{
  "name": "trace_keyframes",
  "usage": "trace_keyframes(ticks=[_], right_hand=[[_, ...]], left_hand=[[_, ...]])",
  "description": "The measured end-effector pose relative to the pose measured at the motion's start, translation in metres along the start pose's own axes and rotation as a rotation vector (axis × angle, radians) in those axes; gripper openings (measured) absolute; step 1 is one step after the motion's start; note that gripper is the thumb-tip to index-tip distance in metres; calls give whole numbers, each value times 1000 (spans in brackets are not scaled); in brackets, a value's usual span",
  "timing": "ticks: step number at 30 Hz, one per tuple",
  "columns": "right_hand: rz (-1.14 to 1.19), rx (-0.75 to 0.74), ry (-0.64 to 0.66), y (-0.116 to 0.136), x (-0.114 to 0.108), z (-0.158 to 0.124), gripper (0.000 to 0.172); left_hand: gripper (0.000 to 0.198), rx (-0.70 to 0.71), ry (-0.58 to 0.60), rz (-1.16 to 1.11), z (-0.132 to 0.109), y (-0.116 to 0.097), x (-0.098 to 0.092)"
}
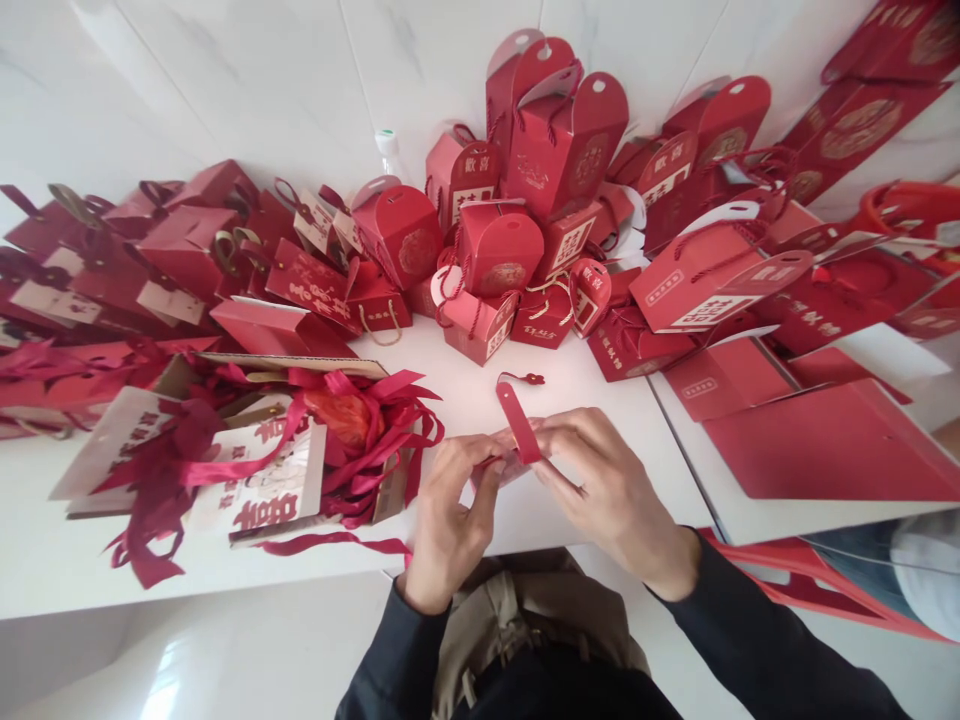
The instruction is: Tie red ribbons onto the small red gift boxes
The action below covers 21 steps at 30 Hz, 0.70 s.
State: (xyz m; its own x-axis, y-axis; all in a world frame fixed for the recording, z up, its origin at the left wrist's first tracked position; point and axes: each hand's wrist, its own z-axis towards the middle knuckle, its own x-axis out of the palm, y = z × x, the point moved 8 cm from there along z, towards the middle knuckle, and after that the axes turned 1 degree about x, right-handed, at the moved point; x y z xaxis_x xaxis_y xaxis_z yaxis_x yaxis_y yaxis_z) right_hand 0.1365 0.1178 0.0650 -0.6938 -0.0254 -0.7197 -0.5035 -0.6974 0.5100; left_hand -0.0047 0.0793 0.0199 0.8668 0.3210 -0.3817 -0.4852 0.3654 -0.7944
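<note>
Near the table's front edge, my left hand (452,510) and my right hand (611,490) are closed on the two sides of a small red gift box. Fingers cover most of the box, so its full shape is hidden. A red strap (516,420) with a hole at its tip sticks up from between the hands. Just beyond it, a thin red cord with a knot (534,379) shows above the white tabletop. To the left of my left hand sits an open cardboard box (391,485) filled with red ribbons (352,480) and printed cards (270,475).
Red gift boxes with cord handles (566,150) are piled along the marbled wall. More red bags and boxes (187,245) crowd the left. Flat red cardboard (840,440) lies on the adjoining table at right, above a red stool (840,590). A bottle (387,150) stands behind.
</note>
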Motion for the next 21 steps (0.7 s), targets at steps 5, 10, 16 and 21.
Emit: trace_keyframes(ticks=[5, 10, 16, 21], right_hand=[[-11, 8, 33, -3, 0, 1, 11], [60, 116, 44, -7, -4, -4, 11], [199, 232, 190, -12, -15, -22, 20], [187, 168, 164, -20, -23, -18, 48]], left_hand=[[17, -83, 55, -39, 0, 0, 3], [18, -46, 70, -38, 3, -7, 9], [13, 10, 119, -147, 2, -13, 11], [14, 32, 308, -224, -8, -23, 23]])
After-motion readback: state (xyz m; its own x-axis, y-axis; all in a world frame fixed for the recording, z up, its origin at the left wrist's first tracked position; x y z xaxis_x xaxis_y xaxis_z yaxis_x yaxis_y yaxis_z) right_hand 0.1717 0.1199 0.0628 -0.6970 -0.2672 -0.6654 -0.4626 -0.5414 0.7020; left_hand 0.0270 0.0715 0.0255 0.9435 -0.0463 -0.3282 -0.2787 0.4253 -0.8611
